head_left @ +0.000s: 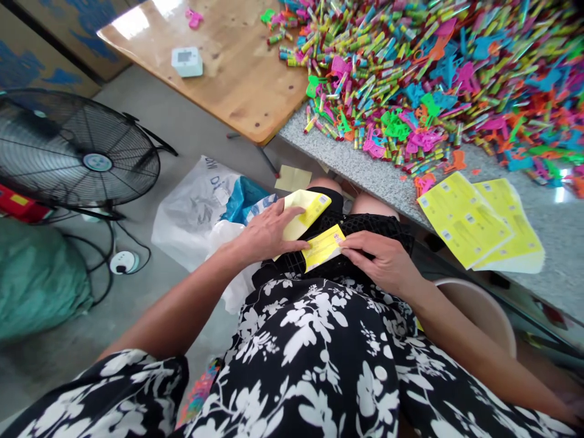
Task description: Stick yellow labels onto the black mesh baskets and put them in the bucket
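Over my lap, my left hand (269,230) grips a yellow printed sheet (314,207) that is bent over, its paler back partly showing. The left thumb also touches the near end of a small yellow label (322,248). At the other end of that label, my right hand (381,258) pinches the corner between thumb and fingers. Whether the label is still joined to the sheet I cannot tell. More yellow printed sheets (465,222) lie overlapping on the grey speckled table (337,146), to the right of my hands.
A big pile of colourful plastic toy guns and small tubes (387,79) covers the grey table. On the wooden table (246,73) stands a small white device (187,62). Left are a black fan (95,161), cables and a white plastic bag (187,213). A pale bucket (479,304) sits at right.
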A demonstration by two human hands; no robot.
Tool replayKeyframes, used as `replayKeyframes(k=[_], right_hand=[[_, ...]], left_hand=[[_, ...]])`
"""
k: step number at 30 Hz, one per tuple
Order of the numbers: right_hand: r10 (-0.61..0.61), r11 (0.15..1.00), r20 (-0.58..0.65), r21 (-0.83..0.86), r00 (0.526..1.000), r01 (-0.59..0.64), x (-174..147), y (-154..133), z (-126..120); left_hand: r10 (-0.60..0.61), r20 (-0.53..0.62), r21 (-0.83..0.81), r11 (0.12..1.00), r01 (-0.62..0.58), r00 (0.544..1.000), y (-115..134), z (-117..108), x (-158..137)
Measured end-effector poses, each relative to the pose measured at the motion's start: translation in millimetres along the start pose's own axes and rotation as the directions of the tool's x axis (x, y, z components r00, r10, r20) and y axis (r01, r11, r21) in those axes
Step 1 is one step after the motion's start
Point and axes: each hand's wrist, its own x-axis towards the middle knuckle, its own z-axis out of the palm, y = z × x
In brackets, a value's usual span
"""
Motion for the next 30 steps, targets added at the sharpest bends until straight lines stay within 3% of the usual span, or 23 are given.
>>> replayKeyframes(k=[8,16,20,23,27,30], right_hand=[[0.022,0.995,0.113,-0.101,0.993,-0.01,-2.6,-5.4,-8.4],[-0.035,0.932,0.182,-0.35,0.983,0.098,-14.1,-20.9,-19.4],[0.028,0.857,0.077,-0.515,0.997,0.015,-15.5,-32.6,-24.4],[-0.035,0.816,0.015,-0.577,0.999,0.037,-12.6,-35.6,-8.0],[-0.102,0.764,0.225,-0.606,0.969,0.221,-13.8,-22.4,30.7],[-0.035,0.745,0.227,-0.643,0.973,0.177,-24.2,-8.8,45.1]], left_hand=[[-0.008,-0.005,-0.004,1.0,0.008,1.0,-0.1,3.0,2.2],[-0.035,-0.012,-0.032,0.999,0.035,0.999,-1.1,6.0,4.5],[-0.036,-0.02,-0.03,0.999,0.036,0.999,1.4,4.4,5.7],[-0.037,-0.027,-0.029,0.999,0.036,0.999,5.9,2.1,5.7],[-0.052,-0.032,-0.016,0.999,0.051,0.998,10.9,-0.8,5.7],[-0.06,-0.016,-0.002,0.998,0.06,0.998,11.0,-2.7,6.0]])
